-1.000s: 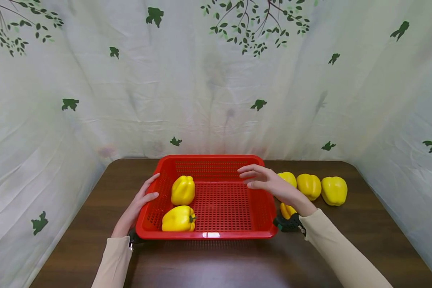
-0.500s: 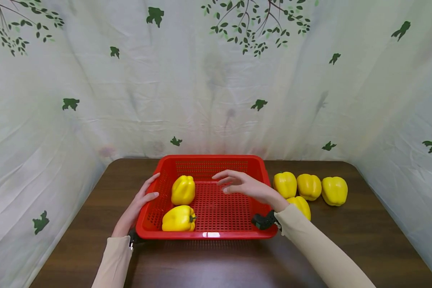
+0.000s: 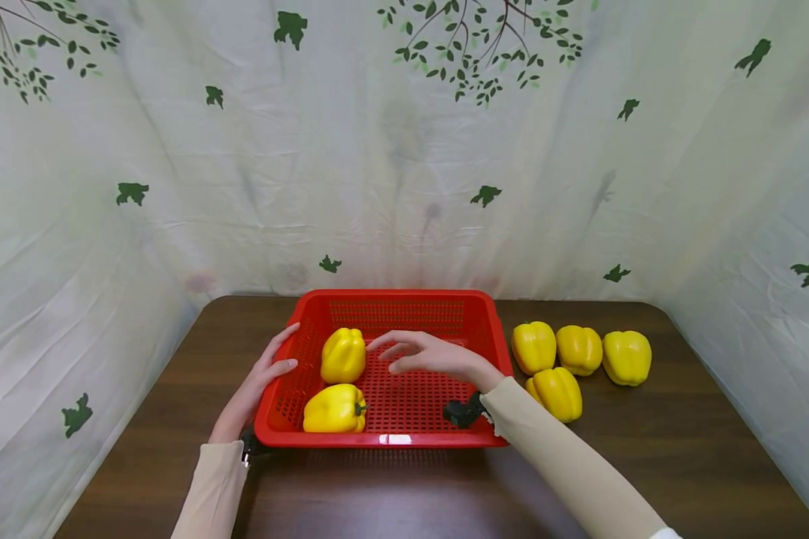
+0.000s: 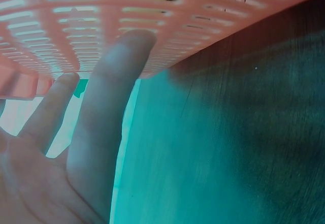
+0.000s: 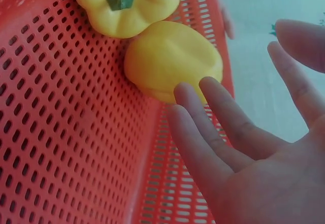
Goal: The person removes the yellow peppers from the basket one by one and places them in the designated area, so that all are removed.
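The right hand (image 3: 438, 356) has moved left across the red basket (image 3: 404, 308), from above its right side to just right of the far yellow pepper, and its sleeve (image 3: 566, 460) now leaves the desk's nearest pepper almost fully in sight. The left hand and the peppers stay where they were.

At the left, the left hand (image 3: 261, 376) rests against the basket's left wall, thumb and fingers spread and extended, gripping nothing. Inside the basket, toward its left side, lie two yellow peppers: the far pepper (image 3: 343, 356) and, just nearer, the near pepper (image 3: 334, 409), tipped over with its green stem facing right. The right hand hangs over the basket, fingers apart and slightly bent, with nothing in its hold; whether its fingertips touch the far pepper I cannot tell. A black device (image 3: 464, 411) sits at that wrist.

Right of the basket, on the brown desk (image 3: 681, 464), three peppers stand in a row: a left one (image 3: 534, 348), a middle one (image 3: 579, 350) and a right one (image 3: 626, 358). A fourth pepper (image 3: 556, 394) lies nearer, tilted, just below the left and middle ones.
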`<state>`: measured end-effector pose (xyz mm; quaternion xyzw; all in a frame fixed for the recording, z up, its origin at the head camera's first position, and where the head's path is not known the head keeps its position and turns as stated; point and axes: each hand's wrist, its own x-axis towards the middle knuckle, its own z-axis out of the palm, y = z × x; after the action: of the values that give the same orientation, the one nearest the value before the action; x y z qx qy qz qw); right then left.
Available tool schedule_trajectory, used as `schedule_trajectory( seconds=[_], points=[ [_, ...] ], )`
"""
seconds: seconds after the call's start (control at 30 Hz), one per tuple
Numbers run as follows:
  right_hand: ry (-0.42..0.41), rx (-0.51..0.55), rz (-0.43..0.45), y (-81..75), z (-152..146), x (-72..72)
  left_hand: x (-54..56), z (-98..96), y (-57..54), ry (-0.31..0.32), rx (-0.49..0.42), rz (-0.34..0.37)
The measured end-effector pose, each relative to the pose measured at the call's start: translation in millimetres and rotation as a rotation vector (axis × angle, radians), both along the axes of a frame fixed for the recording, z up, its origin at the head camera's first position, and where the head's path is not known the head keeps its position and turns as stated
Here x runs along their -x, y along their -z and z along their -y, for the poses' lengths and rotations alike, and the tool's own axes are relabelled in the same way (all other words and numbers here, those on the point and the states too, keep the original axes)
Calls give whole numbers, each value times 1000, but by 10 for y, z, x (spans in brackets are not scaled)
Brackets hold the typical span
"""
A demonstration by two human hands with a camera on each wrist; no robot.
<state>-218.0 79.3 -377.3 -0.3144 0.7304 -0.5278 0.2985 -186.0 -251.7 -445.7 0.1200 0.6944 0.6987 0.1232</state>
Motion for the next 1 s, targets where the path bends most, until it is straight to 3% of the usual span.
schedule_trajectory(
  seconds=[0.2,0.77,1.0],
  points=[
    [-75,-15,42,73,147,40,16,9,-14,12,-48,22],
    [-329,-164,126,225,434,58,25,2,-10,-3,-31,10],
    [-355,-185,130,271,497,41,9,-2,-10,-5,-33,19]
  ],
)
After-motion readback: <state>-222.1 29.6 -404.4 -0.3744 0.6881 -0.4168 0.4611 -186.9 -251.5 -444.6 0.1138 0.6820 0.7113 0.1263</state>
